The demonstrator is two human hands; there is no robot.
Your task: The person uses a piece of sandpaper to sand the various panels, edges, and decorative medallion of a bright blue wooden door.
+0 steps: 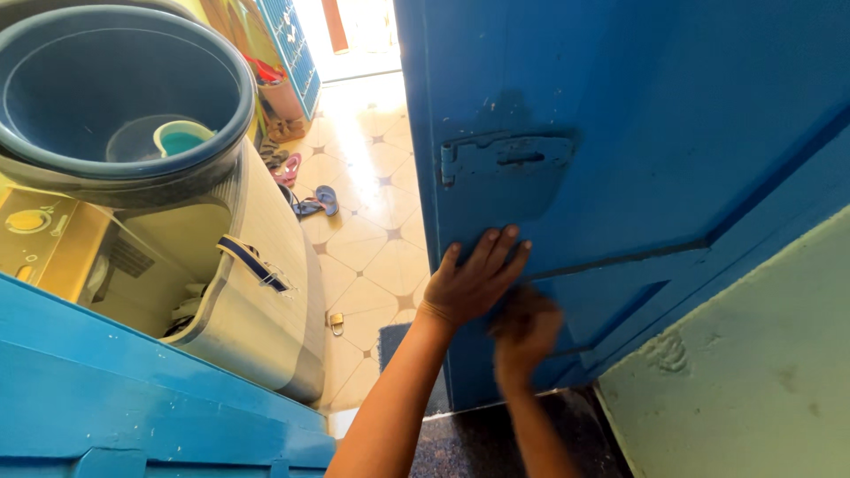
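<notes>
Presently: two bare hands at a blue metal door (637, 115), centre frame.
Left hand (474, 283) flat, fingers spread, pressing door edge below latch plate (505, 158); right hand (527, 335) blurred, grip indeterminate. Washing machine (257, 310) left.

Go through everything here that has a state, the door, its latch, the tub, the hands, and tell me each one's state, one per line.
Blue door: ajar, tiled floor showing past its edge.
Latch plate: painted over, flat against the door.
Left hand: open, palm flat on the door.
Right hand: blurred, at the door; grip unclear.
Blue tub: upright, holding a small teal cup.
Padlock: lying on the floor.
</notes>
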